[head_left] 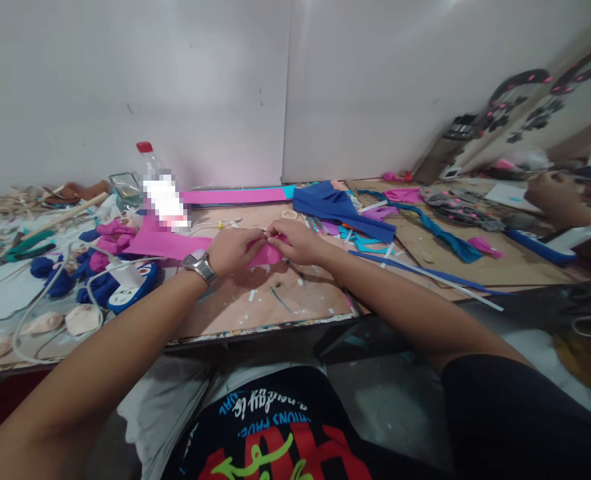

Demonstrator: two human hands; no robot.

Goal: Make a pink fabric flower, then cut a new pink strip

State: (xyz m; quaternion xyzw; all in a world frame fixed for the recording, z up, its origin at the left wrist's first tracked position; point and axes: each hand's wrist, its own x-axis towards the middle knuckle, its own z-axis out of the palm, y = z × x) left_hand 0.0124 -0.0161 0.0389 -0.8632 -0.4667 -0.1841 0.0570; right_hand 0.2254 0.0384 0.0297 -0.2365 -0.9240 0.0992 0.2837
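A strip of bright pink paper or cloth runs across the worktable toward my hands. My left hand, with a metal watch on its wrist, pinches this strip between thumb and fingers. Close against it, my right hand pinches the same pink strip, and the fingertips of both hands meet there. Part of the strip hangs below the fingers, and its pinched edge is hidden. Behind my hands lies a thin white cord. To their right rests a folded blue strip.
Blue and pink rosettes, a blue-and-white power strip and white cables crowd the left side. A red-capped bottle stands behind. Green-handled pliers lie among sticks. At right, another person's hand is over a cardboard sheet.
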